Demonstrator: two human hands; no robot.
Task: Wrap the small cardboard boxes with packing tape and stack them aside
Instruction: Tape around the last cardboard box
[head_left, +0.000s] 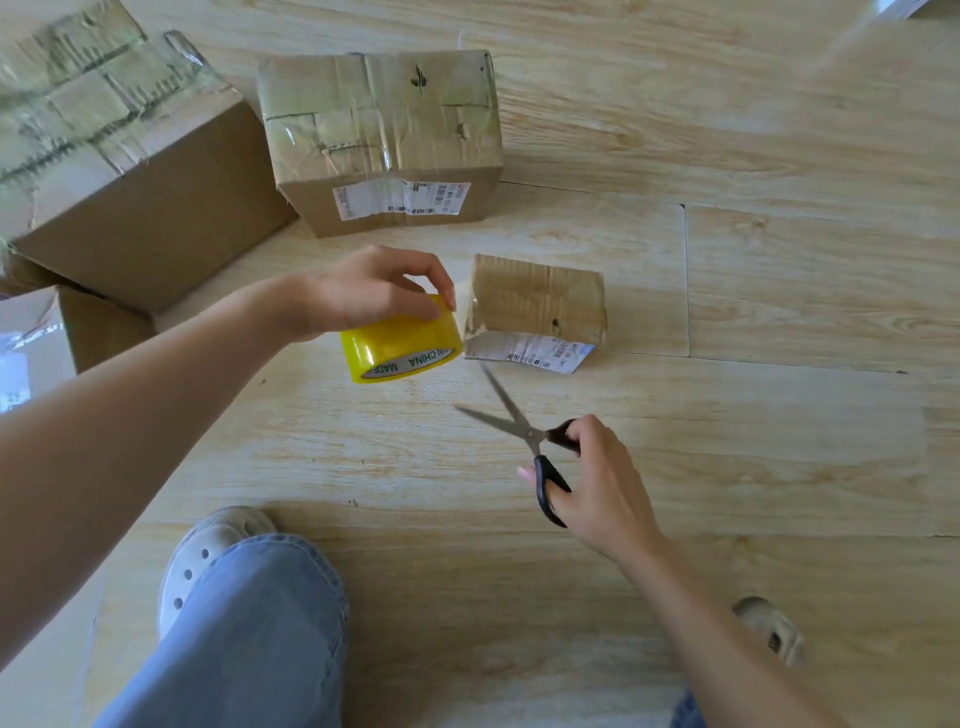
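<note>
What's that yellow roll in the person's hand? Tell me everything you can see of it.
The tape roll is glossy, yellow-tinted tape wound on a pale core printed MADE IN CHINA in green. It is tilted, core facing the camera, just left of the small cardboard box. The left hand grips it from above, fingers curled over its top. Whether a strip joins it to the box is unclear. The open scissors in the right hand are apart from it.

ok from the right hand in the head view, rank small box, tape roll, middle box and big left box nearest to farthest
1. small box, just ahead of the right hand, which holds the scissors.
2. tape roll, ahead and left, gripped by the left hand.
3. middle box, farther back.
4. big box, far left.
</note>
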